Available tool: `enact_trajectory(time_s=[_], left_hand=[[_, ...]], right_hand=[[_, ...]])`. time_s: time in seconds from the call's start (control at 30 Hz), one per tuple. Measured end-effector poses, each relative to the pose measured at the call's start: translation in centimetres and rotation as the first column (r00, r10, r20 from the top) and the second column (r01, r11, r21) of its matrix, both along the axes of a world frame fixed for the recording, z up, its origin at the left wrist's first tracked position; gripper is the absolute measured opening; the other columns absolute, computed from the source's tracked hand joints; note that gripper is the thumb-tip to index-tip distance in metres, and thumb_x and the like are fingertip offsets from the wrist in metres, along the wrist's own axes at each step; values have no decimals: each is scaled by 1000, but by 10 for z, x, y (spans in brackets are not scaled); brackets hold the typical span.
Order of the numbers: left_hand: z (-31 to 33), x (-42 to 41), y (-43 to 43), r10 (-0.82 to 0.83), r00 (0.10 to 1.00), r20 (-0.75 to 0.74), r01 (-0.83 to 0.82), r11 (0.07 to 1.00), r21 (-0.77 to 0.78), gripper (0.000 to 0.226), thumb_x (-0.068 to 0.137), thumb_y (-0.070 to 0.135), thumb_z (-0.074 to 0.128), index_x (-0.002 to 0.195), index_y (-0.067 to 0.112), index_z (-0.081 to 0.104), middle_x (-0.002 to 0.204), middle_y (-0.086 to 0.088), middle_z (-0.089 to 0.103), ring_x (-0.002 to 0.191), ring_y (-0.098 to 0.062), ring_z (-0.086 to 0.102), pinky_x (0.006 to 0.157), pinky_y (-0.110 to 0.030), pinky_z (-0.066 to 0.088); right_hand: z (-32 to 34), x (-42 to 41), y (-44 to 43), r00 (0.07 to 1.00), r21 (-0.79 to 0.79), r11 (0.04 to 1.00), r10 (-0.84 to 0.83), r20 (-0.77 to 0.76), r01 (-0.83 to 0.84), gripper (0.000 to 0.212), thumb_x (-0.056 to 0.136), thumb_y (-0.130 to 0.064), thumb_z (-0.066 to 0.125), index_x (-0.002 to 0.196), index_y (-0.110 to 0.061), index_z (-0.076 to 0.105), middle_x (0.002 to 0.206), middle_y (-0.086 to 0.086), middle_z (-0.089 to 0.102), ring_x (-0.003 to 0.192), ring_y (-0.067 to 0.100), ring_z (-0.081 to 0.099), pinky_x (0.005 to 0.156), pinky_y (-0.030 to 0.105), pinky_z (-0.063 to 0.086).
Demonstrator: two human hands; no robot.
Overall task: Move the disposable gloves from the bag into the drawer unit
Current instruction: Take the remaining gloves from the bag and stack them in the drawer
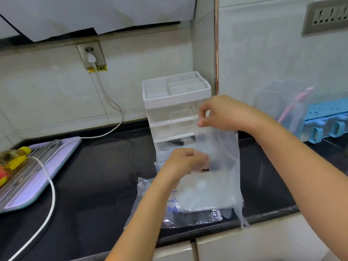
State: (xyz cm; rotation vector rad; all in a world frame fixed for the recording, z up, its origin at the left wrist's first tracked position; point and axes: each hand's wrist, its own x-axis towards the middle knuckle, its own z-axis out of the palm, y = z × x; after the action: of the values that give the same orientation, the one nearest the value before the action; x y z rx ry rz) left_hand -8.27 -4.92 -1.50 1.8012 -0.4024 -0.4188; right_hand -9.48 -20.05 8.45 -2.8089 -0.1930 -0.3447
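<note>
A clear plastic bag [170,213] with blue print lies flat on the black counter [98,185] near its front edge. Above it hangs a thin, translucent disposable glove [216,185], its fingers dangling past the counter edge. My right hand [222,114] pinches the glove's top edge, raised in front of the drawer unit. My left hand [183,162] pinches the glove lower on its left side. The white drawer unit [175,110] stands behind, with a divided tray on top and clear drawers below; its lowest drawer is pulled out behind the glove.
A lilac tray [49,166] with a wire rack and a yellow bottle [14,157] sits at the left. A white cable [50,202] crosses the counter from a wall socket [91,55]. A blue holder [327,117] and pink item stand at right.
</note>
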Motion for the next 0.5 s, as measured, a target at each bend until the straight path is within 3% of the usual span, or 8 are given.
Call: enact_trajectory(time_s=[0.1,0.27,0.4,0.5], left_hand=[[8,26,23,91,996,18,-90,995,-44,12,86,-1,60,83,7,69,67,-1,70,66,-14,65,65,-18,53],[34,65,40,201,970,137,-202,979,-7,8,91,10,62,89,9,69,73,-4,69,61,-8,66,59,-17,53],[44,91,35,309,899,311,-356,929,104,13,90,12,63,79,7,68,74,-8,68,61,-13,64,59,-20,54],[40,102,30,396,753,525,-544,824,158,14,88,13,57,81,6,66,74,-7,68,64,-18,64,64,-30,54]], right_hand=[[-9,15,-27,1000,288,957,23,-9,-20,21,89,-29,65,71,-20,58,61,-7,54,51,6,48,50,22,36],[-41,37,-42,989,674,739,99,-108,0,16,87,-23,68,73,-15,63,47,-11,57,42,0,49,48,14,39],[-67,57,-42,994,692,717,-8,-106,79,27,83,-26,72,82,0,66,52,-5,53,44,5,42,51,18,38],[-84,66,-35,992,611,782,-108,-59,122,29,87,-29,68,80,-1,62,62,1,52,50,10,44,53,18,38]])
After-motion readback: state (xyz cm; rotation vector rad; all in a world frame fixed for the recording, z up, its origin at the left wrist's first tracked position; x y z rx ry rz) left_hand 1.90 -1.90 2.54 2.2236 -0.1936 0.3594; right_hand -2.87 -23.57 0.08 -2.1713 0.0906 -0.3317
